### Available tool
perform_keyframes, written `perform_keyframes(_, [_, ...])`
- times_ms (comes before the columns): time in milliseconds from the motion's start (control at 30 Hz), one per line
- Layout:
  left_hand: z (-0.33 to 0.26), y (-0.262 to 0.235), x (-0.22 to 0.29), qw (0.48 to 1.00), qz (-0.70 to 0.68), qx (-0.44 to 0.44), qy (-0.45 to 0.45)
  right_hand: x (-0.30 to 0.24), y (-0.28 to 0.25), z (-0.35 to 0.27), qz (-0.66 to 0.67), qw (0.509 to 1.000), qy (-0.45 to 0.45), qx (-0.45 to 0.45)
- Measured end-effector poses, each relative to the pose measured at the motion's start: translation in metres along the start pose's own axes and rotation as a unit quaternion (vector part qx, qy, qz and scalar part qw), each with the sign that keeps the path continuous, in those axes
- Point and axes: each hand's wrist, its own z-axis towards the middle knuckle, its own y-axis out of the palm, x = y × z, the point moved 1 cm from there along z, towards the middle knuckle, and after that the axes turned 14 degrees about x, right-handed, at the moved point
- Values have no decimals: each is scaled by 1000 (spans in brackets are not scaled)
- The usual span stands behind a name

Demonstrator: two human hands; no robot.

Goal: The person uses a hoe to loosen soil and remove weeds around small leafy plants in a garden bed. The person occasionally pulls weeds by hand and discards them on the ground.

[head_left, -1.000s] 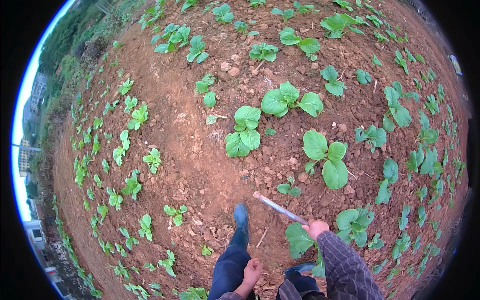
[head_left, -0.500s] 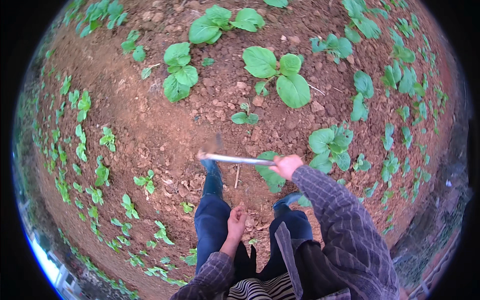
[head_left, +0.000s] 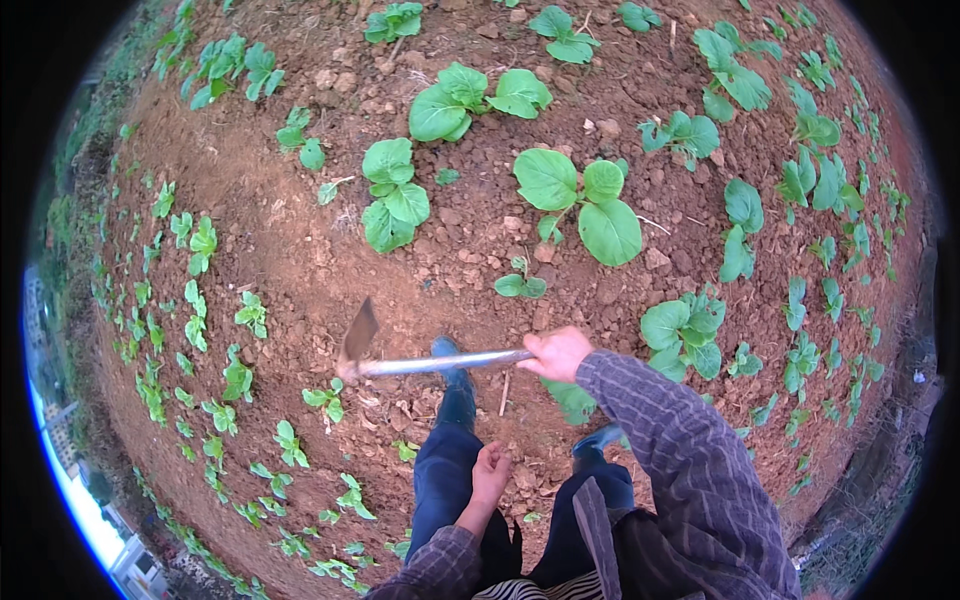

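My right hand [head_left: 556, 352] grips the end of a short hand hoe [head_left: 420, 364] with a pale metal handle. The handle lies level, pointing left, and its dark blade [head_left: 357, 335] sticks up at the left end, above the red soil. My left hand [head_left: 490, 472] rests on my left thigh, fingers curled, holding nothing. Both legs in blue jeans [head_left: 447, 468] and blue shoes stand on the soil below the hoe. A small seedling [head_left: 325, 399] grows just under the blade.
Red crumbly soil [head_left: 300, 260] with stones lies all around. Larger leafy green plants [head_left: 580, 195] grow ahead and to the right [head_left: 685, 325]. Rows of small seedlings [head_left: 200, 330] run along the left. A small plant [head_left: 520, 285] stands just ahead of my feet.
The hoe has swung from pointing up-left to lying level toward the left, blade raised. The view has tilted down, bringing my legs and sleeve further in. My left hand stays on the thigh.
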Motion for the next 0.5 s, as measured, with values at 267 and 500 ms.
perform_keyframes(267, [30,-37,31,998,-64,11,8,28,-5,35,-108,976,189,4])
perform_keyframes(500, [59,-85,97,985,-170,16,0,-136,-4,152,11,999,-16,39])
